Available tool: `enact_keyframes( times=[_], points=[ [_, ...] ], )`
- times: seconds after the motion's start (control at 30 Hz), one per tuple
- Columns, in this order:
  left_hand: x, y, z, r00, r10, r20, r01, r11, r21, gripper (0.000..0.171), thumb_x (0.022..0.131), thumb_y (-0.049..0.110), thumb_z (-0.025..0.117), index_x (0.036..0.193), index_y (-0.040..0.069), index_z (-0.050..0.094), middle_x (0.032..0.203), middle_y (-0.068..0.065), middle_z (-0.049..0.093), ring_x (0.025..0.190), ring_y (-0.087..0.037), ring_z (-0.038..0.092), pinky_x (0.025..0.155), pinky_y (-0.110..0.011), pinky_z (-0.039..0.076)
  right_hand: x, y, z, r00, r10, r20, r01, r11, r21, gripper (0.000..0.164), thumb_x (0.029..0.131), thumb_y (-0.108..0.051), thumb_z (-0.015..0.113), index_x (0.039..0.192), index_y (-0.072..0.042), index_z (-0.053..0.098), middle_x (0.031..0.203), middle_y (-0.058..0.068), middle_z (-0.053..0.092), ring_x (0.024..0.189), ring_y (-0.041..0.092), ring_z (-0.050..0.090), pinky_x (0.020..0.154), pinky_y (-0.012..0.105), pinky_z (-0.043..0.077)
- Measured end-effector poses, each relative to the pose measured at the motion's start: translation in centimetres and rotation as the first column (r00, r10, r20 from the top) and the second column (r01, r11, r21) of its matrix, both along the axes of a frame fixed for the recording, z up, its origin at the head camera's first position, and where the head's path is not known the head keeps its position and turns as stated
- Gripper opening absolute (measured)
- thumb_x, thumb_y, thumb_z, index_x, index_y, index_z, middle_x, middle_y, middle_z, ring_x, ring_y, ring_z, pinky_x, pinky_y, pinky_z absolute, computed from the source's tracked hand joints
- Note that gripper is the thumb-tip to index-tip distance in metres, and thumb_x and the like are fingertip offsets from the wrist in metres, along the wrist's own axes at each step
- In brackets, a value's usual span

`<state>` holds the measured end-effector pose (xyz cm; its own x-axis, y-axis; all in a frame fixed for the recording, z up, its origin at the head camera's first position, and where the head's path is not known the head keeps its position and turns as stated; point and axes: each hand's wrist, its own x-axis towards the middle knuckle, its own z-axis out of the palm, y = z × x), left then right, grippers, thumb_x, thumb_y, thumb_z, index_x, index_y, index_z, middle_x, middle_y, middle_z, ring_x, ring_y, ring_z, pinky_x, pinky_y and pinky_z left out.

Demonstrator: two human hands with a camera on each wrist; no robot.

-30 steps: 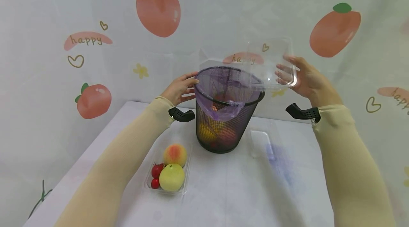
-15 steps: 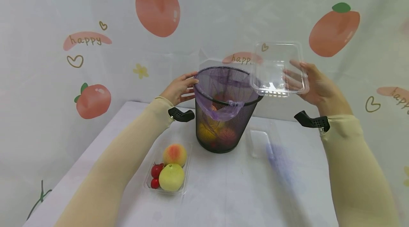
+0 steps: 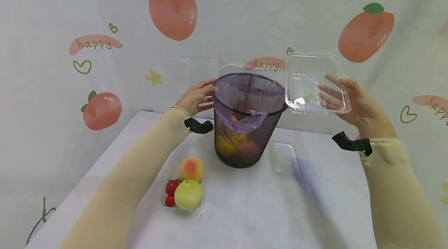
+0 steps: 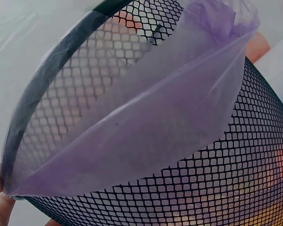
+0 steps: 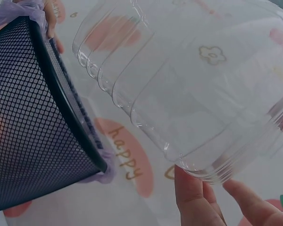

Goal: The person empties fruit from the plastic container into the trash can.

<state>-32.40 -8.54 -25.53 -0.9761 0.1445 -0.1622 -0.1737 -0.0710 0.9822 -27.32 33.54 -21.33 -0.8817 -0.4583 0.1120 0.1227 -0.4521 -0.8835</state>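
My left hand [image 3: 195, 99] grips the left side of the rim of a black mesh wastebasket [image 3: 267, 134], thumb on the rim and fingers spread along the outside. A purple plastic bag [image 3: 245, 125] lines it and folds over the rim; fruit shows through the mesh. To the right of the basket, my right hand [image 3: 360, 105] pinches an edge of a clear plastic container [image 3: 308, 70], raised above the table. In the right wrist view, nothing shows inside the clear container [image 5: 179, 80], and several rim lines run along its edge; whether it is a nested stack, I cannot tell.
A clear tray [image 3: 199, 209] at front left bears a peach [image 3: 191, 170], a yellow-green pear [image 3: 188, 194] and small red tomatoes [image 3: 171, 187]. Another clear container [image 3: 285, 157] lies right of the basket, beside a blurred purple patch [image 3: 302, 171]. A fruit-printed curtain [image 3: 224, 15] hangs behind the table.
My right hand has moved right and slightly down with the clear container, away from above the basket's right rim. My left hand and the basket have stayed put.
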Motion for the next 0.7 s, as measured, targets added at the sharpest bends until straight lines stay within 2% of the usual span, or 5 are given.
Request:
enact_keyframes(
  times=[0.27, 0.7],
  points=[
    [-0.1, 0.0, -0.1, 1.0, 0.001, 0.004, -0.001, 1.0, 0.011, 0.047, 0.097, 0.02, 0.06, 0.141, 0.032, 0.049, 0.121, -0.003, 0.053, 0.115, -0.024, 0.052, 0.103, -0.039, 0.046, 0.8, 1.4, -0.9, 0.999, 0.048, 0.015, -0.047, 0.997, -0.063, 0.035, 0.097, -0.02, 0.055, 0.131, -0.016, 0.058, 0.122, 0.011, 0.064, 0.107, 0.028, 0.065, 0.085, 0.039, 0.057],
    [-0.2, 0.0, -0.2, 1.0, 0.0, 0.002, 0.0, 1.0, -0.003, 0.047, 0.096, 0.021, 0.06, 0.141, 0.033, 0.049, 0.12, -0.003, 0.052, 0.115, -0.024, 0.052, 0.103, -0.038, 0.046, 2.1, 4.2, -3.0, 0.996, 0.09, 0.015, -0.09, 0.996, -0.025, 0.035, 0.099, -0.024, 0.05, 0.134, -0.02, 0.057, 0.127, 0.007, 0.063, 0.112, 0.025, 0.064, 0.09, 0.036, 0.055]
  ],
)
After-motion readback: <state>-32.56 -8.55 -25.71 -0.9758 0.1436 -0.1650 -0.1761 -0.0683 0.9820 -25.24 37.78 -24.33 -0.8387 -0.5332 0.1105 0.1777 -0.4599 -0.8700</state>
